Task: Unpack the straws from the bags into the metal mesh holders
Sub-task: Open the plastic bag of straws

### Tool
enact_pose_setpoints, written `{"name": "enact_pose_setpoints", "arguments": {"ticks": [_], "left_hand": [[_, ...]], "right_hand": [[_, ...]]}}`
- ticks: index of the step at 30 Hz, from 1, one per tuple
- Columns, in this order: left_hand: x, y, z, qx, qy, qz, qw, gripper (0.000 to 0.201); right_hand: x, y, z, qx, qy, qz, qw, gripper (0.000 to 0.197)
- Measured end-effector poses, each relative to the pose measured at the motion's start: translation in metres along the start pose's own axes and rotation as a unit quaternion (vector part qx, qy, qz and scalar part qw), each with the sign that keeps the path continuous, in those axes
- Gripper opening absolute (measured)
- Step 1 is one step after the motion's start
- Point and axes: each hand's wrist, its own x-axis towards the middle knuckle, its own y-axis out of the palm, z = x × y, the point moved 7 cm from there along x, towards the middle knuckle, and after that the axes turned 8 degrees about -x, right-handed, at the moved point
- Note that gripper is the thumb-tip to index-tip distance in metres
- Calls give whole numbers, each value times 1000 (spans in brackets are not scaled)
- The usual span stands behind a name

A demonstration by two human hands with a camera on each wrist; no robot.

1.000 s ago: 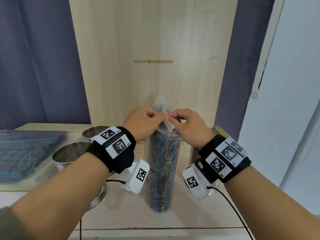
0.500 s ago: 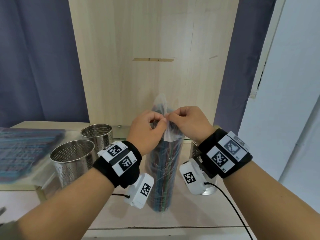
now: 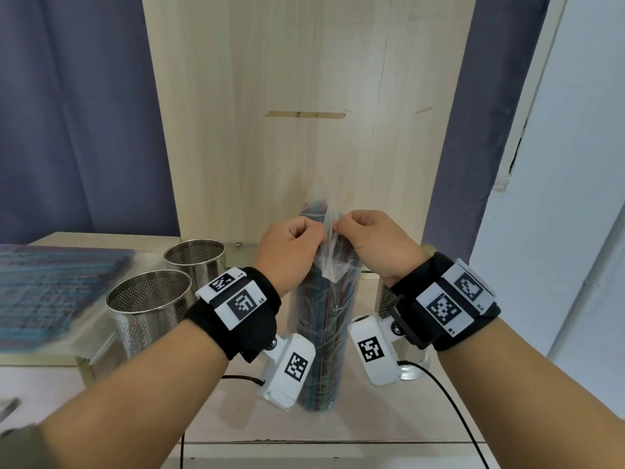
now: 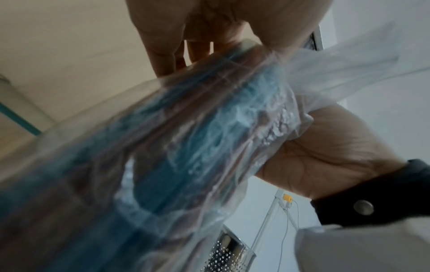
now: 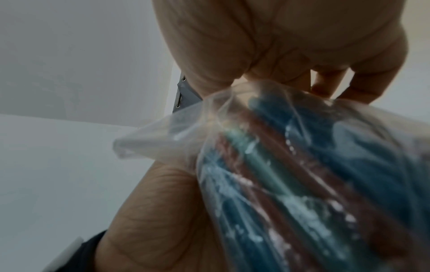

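Observation:
A clear plastic bag of coloured straws [image 3: 319, 333] stands upright on the table, packed with blue, brown and green straws [image 5: 302, 184]. My left hand [image 3: 297, 245] and right hand [image 3: 368, 238] pinch the loose plastic near the bag's top from either side, fingers curled, knuckles almost touching. The bag's tip [image 3: 319, 201] sticks up above both hands. In the left wrist view the bag [image 4: 186, 147] runs past my fingers. Two empty metal mesh holders [image 3: 148, 302] [image 3: 196, 258] stand left of the bag. A third holder [image 3: 411, 353] is partly hidden behind my right wrist.
A flat pack of more straws [image 3: 50, 292] lies on a raised board at the left. An upright wooden panel [image 3: 304, 96] stands close behind the bag, with dark curtains either side. Cables [image 3: 449, 401] trail from the wrist cameras across the table.
Both hands have lifted slightly and shifted their pinch higher on the bag's top. The view has tilted so that the two left holders show fully.

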Motion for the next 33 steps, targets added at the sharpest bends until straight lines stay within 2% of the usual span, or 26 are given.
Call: {"name": "enact_pose_setpoints", "arguments": {"ticks": [10,12,15,16,20,24,26,27,28,29,33], "left_hand": [[1,-8,0,-17,-43,-30,998,24],[1,-8,-2,-3,-49,-21,999,24],[3,-5,-10,18,-50,-10,999,47],[4,-5,-12,31,-47,-10,998,46],[8,-2,-18,89,-31,-8,995,25],[3,-7,-17,82,-16,-55,995,21],[-2,-8,-16,78,-10,-74,994,25],[-3,-8,-17,73,-6,-77,994,19],[-3,-8,-18,71,-4,-72,995,10],[-2,-7,-19,73,-4,-58,996,10],[1,3,-31,135,13,30,990,18]], "right_hand": [[1,-2,-5,42,8,-6,999,32],[1,-4,-5,46,3,0,999,27],[0,-7,-5,51,0,2,999,23],[-1,-8,-3,48,-6,-6,999,22],[0,-11,3,15,-18,-50,999,7],[-2,-16,0,1,-14,-83,996,17],[-5,-17,0,0,-18,-92,996,21],[-7,-16,2,-7,-29,-91,995,22],[-8,-15,5,-16,-42,-86,995,24],[-9,-14,8,-22,-56,-80,995,25],[-2,-20,15,-77,-73,-64,992,20]]}}
